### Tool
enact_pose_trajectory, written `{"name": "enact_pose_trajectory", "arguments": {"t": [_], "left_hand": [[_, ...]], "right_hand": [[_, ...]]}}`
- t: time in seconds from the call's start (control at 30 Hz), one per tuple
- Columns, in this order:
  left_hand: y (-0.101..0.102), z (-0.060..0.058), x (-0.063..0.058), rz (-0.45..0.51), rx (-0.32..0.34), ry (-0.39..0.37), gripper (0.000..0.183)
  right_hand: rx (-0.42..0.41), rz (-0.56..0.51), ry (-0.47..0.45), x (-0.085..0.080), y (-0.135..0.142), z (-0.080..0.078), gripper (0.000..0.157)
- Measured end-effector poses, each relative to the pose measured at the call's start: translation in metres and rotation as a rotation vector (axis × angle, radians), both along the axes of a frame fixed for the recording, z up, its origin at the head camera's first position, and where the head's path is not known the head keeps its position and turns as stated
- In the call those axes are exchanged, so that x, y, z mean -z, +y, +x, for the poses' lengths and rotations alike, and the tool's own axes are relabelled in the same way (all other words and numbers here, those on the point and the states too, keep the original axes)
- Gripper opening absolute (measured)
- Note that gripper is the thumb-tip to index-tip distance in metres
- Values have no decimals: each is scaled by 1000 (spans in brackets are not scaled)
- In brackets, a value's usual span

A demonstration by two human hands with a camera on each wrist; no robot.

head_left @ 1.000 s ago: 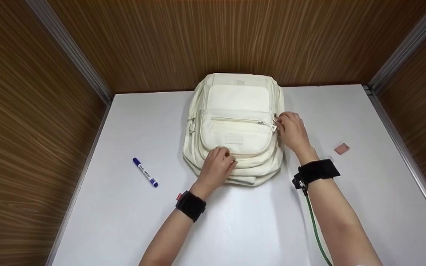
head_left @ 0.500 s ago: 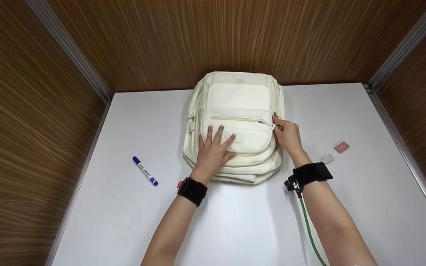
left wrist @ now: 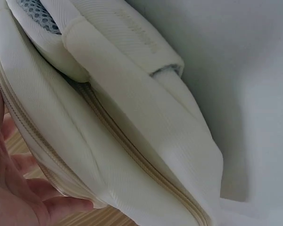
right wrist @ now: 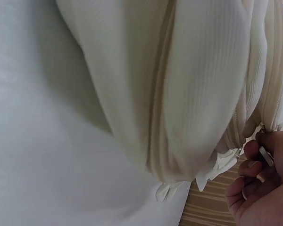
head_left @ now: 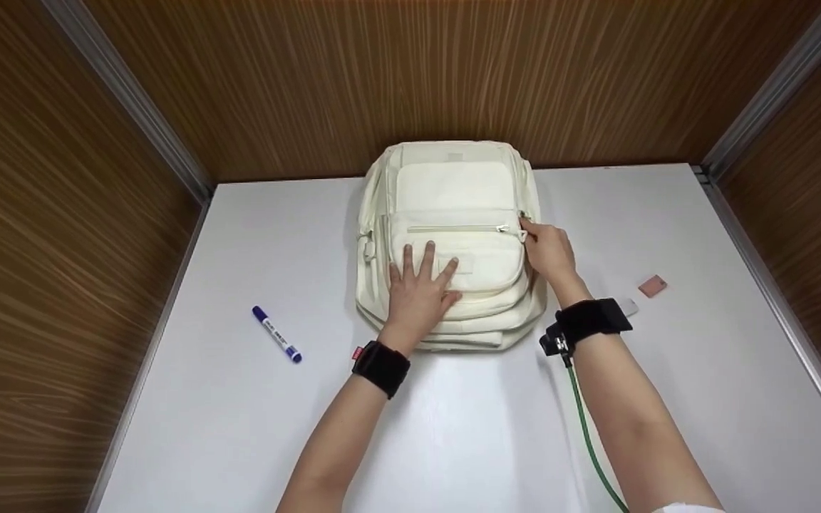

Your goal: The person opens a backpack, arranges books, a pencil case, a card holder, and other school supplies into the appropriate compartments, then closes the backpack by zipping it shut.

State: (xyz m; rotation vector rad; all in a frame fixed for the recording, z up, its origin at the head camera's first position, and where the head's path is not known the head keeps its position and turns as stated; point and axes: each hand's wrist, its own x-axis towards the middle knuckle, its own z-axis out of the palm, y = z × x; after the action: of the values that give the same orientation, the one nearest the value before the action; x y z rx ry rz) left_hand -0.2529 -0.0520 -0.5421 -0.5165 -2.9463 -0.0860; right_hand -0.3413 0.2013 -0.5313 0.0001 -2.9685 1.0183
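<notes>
A cream backpack (head_left: pixel 457 187) lies front side up on the white table, its top toward the back wall. My left hand (head_left: pixel 419 293) rests spread on the lower front pocket, fingers straight and apart. Along the backpack's right edge, my right hand (head_left: pixel 551 253) pinches a zipper pull; the right wrist view shows a pale tab (right wrist: pixel 266 157) among its curled fingers. A short front zipper (head_left: pixel 457 229) runs across the pocket, its slider near that hand. Side zippers (left wrist: pixel 127 141) and folded fabric fill the left wrist view.
A blue-capped marker (head_left: pixel 276 335) lies on the table (head_left: pixel 239 427) to the left. To the right are a small pink block (head_left: pixel 653 286) and a whitish piece (head_left: pixel 628 307), partly behind the wristband. A green cable (head_left: pixel 589 427) trails from the right wrist. Wood-grain walls (head_left: pixel 296 85) enclose the back and sides.
My left hand has gone from curled fingers at the pocket's lower edge to lying spread on the pocket. The right hand has turned slightly and stays at the backpack's right edge.
</notes>
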Motion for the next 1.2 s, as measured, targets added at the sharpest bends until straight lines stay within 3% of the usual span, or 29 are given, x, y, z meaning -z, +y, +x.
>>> {"name": "enact_pose_trajectory", "arguments": {"t": [0.4,0.7,1.2], "left_hand": [[-4,-2,2,-33,20,5,62],[-3,-2,2,-24,26,3,62],[-4,-1,1,2,31,1,62]], "right_hand": [[-2,-26,123,11,9,20,31],[-38,32,31,1,13,44,28],[-186,116,-64,-21,7,78,23]]}}
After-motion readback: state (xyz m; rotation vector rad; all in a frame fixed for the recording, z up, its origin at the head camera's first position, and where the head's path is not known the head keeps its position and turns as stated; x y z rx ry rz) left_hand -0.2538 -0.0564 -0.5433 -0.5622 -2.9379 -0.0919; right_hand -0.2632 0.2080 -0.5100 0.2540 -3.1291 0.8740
